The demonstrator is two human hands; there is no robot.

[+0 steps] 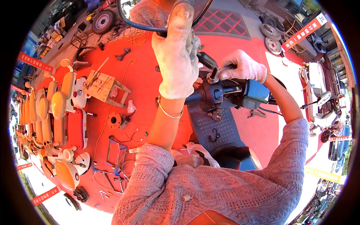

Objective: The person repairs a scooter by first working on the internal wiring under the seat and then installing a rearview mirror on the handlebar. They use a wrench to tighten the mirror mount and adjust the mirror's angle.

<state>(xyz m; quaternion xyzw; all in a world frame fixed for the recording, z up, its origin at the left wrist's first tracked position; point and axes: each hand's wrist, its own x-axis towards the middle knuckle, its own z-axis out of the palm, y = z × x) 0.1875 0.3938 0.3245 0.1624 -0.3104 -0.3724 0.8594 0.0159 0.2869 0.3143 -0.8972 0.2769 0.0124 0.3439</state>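
Observation:
My left hand (pixel 176 56), in a soiled white work glove, is raised and closed around the lower edge of a round rear-view mirror (pixel 140 20). A black mirror stem (pixel 207 60) slants down to a metal fitting (pixel 212 77) on a scooter's handlebar (pixel 193 98). Right beside that fitting, my gloved right hand (pixel 242 66) pinches a small dark wrench-like tool, mostly hidden by the fingers. Below lies the black switch housing (pixel 214 93), and farther down the scooter's dark ribbed footboard (pixel 213 125). The far end of the left fingers is partly hidden.
Parked scooters (pixel 62 97) line the left side. A wooden stool (pixel 107 86), a blue metal frame (pixel 112 153) and loose cables lie on the red floor covering (pixel 144 93). Tires (pixel 104 21) stand at the back; another scooter (pixel 317 90) is at right.

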